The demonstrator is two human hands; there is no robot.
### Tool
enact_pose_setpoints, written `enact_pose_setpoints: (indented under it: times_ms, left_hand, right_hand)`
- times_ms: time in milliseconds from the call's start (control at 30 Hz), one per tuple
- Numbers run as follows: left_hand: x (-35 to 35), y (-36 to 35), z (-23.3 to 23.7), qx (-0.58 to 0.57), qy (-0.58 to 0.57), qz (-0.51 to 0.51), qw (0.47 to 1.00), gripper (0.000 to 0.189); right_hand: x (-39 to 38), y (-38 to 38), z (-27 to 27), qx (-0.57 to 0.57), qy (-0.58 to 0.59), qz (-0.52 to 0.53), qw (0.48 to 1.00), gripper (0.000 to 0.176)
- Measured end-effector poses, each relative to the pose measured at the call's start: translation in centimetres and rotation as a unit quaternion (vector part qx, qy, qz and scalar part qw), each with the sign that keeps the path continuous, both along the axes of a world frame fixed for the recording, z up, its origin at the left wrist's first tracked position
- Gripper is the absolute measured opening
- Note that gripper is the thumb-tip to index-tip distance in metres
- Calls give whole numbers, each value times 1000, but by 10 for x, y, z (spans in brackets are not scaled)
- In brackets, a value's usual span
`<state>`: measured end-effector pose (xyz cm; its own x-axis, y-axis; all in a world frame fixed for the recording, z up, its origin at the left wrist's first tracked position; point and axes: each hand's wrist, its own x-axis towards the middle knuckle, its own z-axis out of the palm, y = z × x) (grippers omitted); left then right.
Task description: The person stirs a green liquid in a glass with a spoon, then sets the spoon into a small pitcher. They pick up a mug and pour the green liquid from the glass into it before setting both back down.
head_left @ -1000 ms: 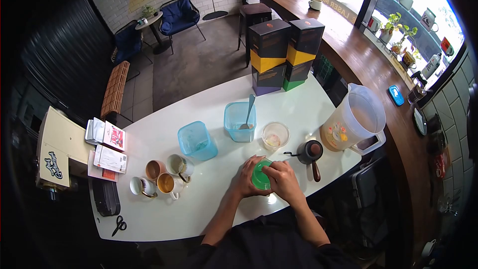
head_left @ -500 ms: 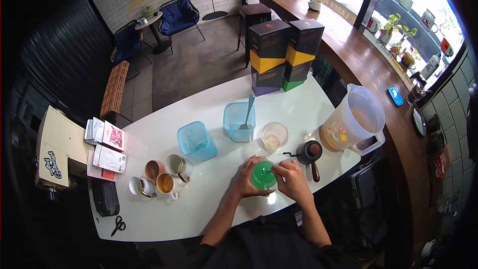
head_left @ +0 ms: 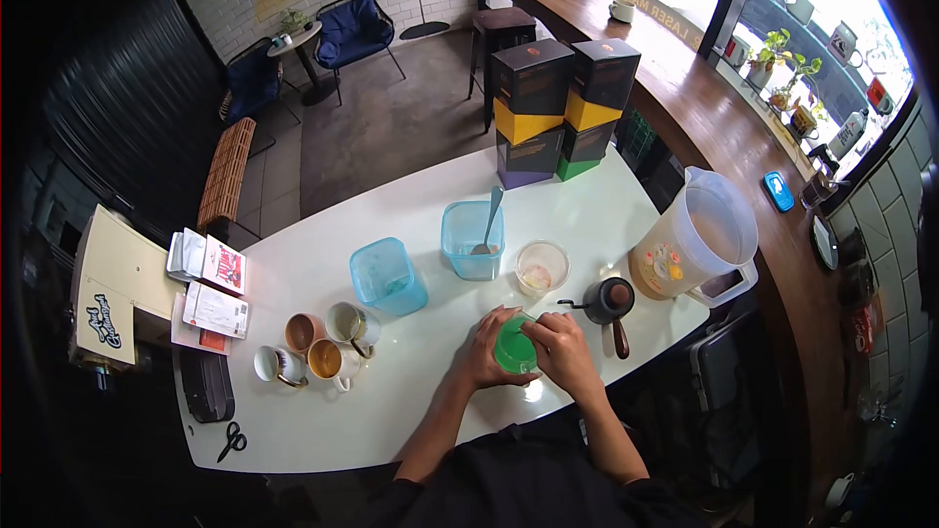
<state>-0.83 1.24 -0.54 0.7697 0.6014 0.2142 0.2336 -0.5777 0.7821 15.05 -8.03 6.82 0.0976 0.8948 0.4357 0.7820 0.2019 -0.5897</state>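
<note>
Two forearms reached in over the near edge of the white table (head_left: 342,435) and converged on a clear cup (head_left: 513,347) of green contents, which stood on the surface near that edge, right of its middle. The left hand (head_left: 483,350) curved about the cup's left side, its fingers bent around the wall and its wrist low. The right hand (head_left: 561,353) arched above the cup's right side with the knuckles uppermost; thumb and fingers were pinched together at the rim, though what lay between them could not be made out. Its forearm slanted down to the right, and the left forearm down to the left. Just beyond the cup sat a small clear tub (head_left: 542,269), and to the right of the right hand a dark pot with a wooden handle (head_left: 608,302). A large pitcher (head_left: 690,240) occupied the right edge of the table. Two blue containers (head_left: 389,279) stood farther in, one bearing a spoon (head_left: 490,220), while four mugs (head_left: 320,347) were grouped toward the left edge.
</note>
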Motion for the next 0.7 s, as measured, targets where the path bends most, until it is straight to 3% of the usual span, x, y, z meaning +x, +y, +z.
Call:
enact_pose_setpoints:
  times_ms: [267,567,700]
  left_hand:
    - [0,0,4,-19,-3,1,1000,117]
    - [0,1,-1,-53,-18,1,998,116]
    - [0,0,-2,-38,-22,2,999,115]
  right_hand:
    - [10,-6,5,-7,-28,-66,997,12]
    - [1,-4,8,-30,20,13,999,12]
    - [-1,3,-3,-5,29,-13,999,15]
